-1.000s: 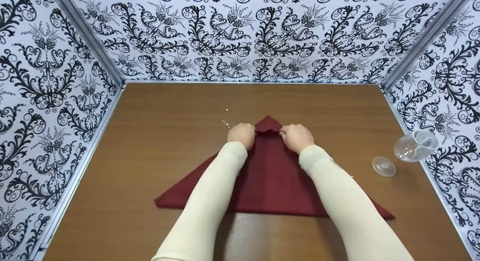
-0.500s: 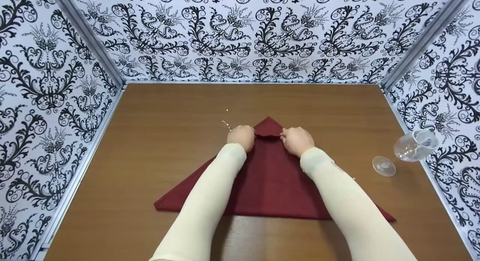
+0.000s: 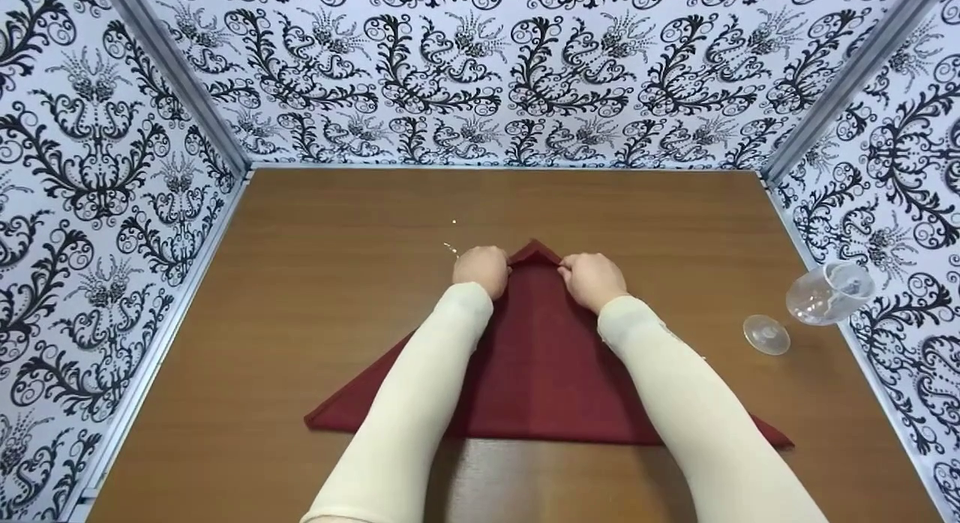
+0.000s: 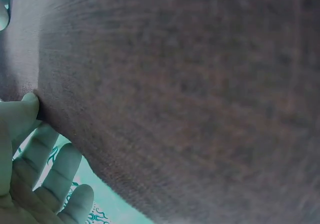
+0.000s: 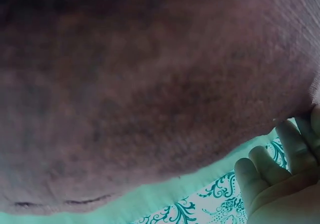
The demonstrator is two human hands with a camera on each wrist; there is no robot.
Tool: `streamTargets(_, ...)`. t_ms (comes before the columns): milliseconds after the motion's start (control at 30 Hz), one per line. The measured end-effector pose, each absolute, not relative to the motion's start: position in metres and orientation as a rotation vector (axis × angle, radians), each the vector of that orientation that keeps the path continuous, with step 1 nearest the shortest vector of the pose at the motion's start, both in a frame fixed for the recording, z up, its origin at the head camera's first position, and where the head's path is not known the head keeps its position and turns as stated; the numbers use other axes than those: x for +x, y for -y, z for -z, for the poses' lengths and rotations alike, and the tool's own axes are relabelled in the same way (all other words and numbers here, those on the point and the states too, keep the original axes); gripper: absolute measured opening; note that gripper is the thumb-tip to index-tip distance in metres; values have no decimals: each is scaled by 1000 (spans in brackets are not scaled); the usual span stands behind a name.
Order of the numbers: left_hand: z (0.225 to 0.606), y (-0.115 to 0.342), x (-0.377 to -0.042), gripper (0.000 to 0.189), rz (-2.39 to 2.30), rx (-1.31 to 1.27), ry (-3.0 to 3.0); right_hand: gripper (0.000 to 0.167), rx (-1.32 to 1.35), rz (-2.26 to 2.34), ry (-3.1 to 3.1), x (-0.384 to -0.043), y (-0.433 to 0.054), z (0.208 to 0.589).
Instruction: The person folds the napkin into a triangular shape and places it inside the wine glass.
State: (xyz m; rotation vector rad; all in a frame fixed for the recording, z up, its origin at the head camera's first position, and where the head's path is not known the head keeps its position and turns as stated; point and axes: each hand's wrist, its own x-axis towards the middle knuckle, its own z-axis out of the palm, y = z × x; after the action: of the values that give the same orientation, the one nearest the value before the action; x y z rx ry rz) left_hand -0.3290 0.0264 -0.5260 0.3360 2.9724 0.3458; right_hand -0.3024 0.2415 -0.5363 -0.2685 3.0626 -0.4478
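A dark red cloth napkin (image 3: pixel 536 358), folded into a large triangle, lies with its long edge toward the person and its tip at the far side. Just below the tip, my left hand (image 3: pixel 482 272) pinches the left slanted edge between thumb and forefinger. Opposite it, my right hand (image 3: pixel 592 280) pinches the right edge the same way. Between the hands the upper layer bows slightly below the tip. In the left wrist view the thumb (image 4: pixel 31 104) presses on the cloth while the other fingers spread under its edge. Cloth fills most of both wrist views.
A clear stemmed glass (image 3: pixel 829 294) stands on the right side of the wooden table (image 3: pixel 337 230), near its edge. Small white specks (image 3: pixel 451 247) lie beyond the left hand. Patterned panels (image 3: pixel 465 73) wall in the back and sides.
The cloth's upper layer between the hands dipped toward the person half a second ago and is now back up near the tip. Napkin has shifted slightly toward the person; both hands keep their pinch.
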Motion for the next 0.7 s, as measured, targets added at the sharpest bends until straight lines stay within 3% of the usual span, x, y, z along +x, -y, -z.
streamTargets(700,529,-30,-341,19,-448,219,-3011,28,-106,545,-3053,-314,-242,536)
